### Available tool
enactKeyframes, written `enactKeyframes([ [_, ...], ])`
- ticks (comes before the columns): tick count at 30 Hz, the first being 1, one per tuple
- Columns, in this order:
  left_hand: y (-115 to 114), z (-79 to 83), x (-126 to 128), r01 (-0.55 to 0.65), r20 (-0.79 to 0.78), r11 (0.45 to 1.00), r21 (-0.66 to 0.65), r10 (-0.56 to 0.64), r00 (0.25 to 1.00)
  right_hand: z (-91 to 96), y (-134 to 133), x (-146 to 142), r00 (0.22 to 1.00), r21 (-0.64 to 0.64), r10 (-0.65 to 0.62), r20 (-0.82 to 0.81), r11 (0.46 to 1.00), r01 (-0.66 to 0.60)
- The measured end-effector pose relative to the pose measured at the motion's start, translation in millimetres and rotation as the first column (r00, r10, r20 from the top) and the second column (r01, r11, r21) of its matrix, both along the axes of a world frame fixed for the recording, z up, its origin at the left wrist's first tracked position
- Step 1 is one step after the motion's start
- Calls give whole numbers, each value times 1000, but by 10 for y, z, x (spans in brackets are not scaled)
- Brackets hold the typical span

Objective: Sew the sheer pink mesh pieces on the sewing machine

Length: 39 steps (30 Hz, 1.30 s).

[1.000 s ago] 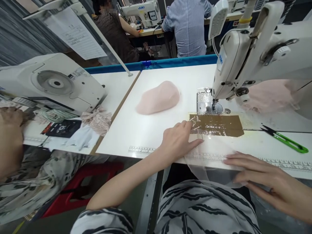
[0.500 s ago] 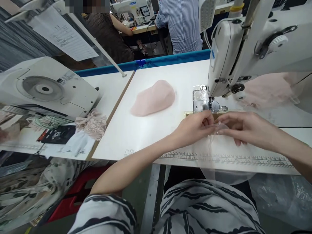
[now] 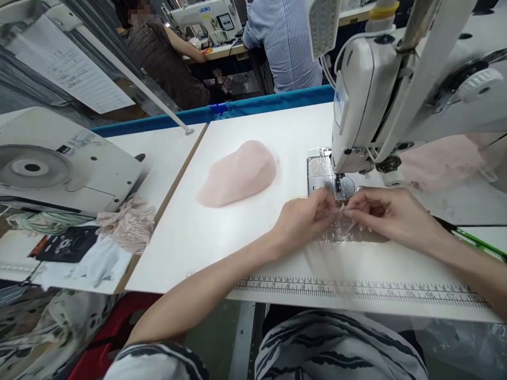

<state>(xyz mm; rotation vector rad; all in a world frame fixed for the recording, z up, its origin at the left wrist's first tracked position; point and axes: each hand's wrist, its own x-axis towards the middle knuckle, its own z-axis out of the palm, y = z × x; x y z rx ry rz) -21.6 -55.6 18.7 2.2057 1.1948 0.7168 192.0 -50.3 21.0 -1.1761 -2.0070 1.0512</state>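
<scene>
My left hand (image 3: 307, 219) and my right hand (image 3: 390, 214) meet just in front of the needle of the white sewing machine (image 3: 380, 100). Both pinch the edge of a sheer, almost clear piece of fabric (image 3: 340, 248) that lies over the table and hangs off its front edge. The fingertips nearly touch each other at the fabric's top edge, close to the metal needle plate (image 3: 319, 171). A brown taped patch on the table lies partly hidden under my hands.
A heap of pale pink fabric (image 3: 237, 174) lies left of the machine. A printed ruler (image 3: 356, 287) runs along the table's front edge. Green snips (image 3: 479, 240) lie at the right. Another machine (image 3: 59, 169) and lace scraps (image 3: 127, 224) sit left. Two people work behind.
My hands went from lying flat on the sheer fabric near the table edge to pinching its top edge together by the needle. The view has tilted closer to the machine.
</scene>
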Motion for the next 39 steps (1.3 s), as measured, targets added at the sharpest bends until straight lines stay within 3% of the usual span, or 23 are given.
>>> enactKeyframes([
  [2,-9,-66,-9,5,-22,992,125,-2,1000,-53,-52,10,1000,264,-1,18,965,-4],
  [4,-14,-129,-20,25,-31,970,242,-18,999,-90,-93,15,999,457,6,47,889,-27],
  [7,-14,-197,-33,53,-23,926,374,-48,999,-118,-126,4,998,565,-16,64,825,-23],
  [23,-38,-241,-44,57,0,928,369,-62,998,-136,-147,-39,1000,537,18,21,843,-27],
  [28,-32,-244,-31,85,-42,905,418,-74,996,-132,-150,-40,999,533,32,16,846,-36],
  [32,-36,-249,-34,58,-16,894,445,-57,998,-120,-169,-30,999,491,16,35,870,-31],
  [39,-40,-257,-36,34,20,880,474,-50,999,-122,-160,-39,999,495,35,28,868,-44],
])
